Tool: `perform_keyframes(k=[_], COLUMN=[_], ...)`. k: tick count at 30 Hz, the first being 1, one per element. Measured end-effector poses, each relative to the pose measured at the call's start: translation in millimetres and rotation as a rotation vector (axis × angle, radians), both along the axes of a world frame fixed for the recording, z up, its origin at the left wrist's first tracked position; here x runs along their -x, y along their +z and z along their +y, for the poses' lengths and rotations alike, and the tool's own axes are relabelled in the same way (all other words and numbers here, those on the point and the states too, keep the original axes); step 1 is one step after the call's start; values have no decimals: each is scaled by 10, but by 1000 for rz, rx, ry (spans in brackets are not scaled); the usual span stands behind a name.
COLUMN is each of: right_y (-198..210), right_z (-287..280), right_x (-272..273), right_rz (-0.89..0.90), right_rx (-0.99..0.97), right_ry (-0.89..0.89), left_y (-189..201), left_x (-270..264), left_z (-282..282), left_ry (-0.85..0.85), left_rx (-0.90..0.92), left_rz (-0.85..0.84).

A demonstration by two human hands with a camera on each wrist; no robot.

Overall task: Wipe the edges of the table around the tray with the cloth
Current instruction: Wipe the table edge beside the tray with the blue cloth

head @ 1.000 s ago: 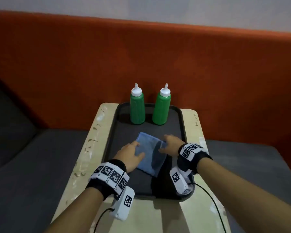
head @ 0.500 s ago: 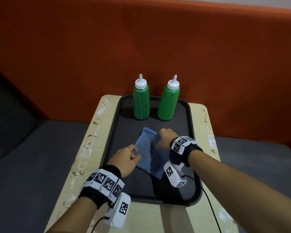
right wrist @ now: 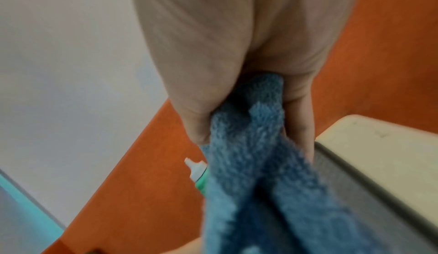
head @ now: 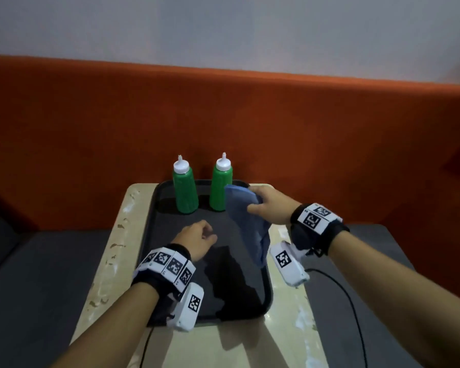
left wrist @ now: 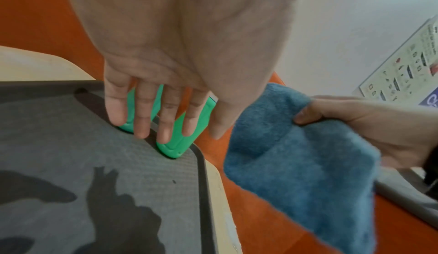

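A blue cloth (head: 246, 221) hangs in the air over the tray's far right corner, bunched in my right hand (head: 262, 205), which grips its upper end. The right wrist view shows thumb and fingers pinching the cloth (right wrist: 255, 164). The black tray (head: 170, 224) lies on the small beige table (head: 112, 248), whose margins show round it. My left hand (head: 197, 239) hovers empty above the tray's middle, its fingers (left wrist: 163, 115) relaxed and straight. The cloth (left wrist: 296, 155) hangs to its right, apart from it.
Two green squeeze bottles (head: 185, 191) (head: 220, 188) with white caps stand at the tray's far end, close to the cloth. An orange sofa back (head: 329, 134) rises behind the table. Grey seat cushions (head: 37, 274) flank it. A black cable (head: 351, 309) trails from my right wrist.
My right hand has lifted the cloth off the tray floor and carried it up towards the far right corner. The left hand has let go of the cloth and drawn back.
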State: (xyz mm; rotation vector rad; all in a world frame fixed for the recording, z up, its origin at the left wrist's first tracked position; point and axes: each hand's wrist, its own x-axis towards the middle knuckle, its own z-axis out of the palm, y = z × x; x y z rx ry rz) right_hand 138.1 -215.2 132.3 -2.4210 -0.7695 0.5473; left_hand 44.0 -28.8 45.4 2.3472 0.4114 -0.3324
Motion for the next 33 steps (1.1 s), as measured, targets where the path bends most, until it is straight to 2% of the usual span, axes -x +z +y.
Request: perform_keyframes(k=[5,11,19,24,29,33], right_y=[113,-148,-556,-660,-825,-994], right_z=[-594,-772,-764,-840,-942,-1064], right_x=[-250,-408,-514,-616,-795,-983], right_rz=[-45,-32,26,42,100,192], right_rx=[123,128,59,41,5,-47], right_ry=[-99,-160,-126,-126,-156,-255], left_y=[-124,-459,-717,-835,-968,-1121], left_x=[-287,-585,-713,-776,-879,-900], left_z=[-391,-571,-695,-726,-730,-712], left_ry=[-136,-122,-76,-59,-79,-136], left_rx=[-81,-159,-256,-266,-316,-382], left_rz=[176,309,355,380,409,459])
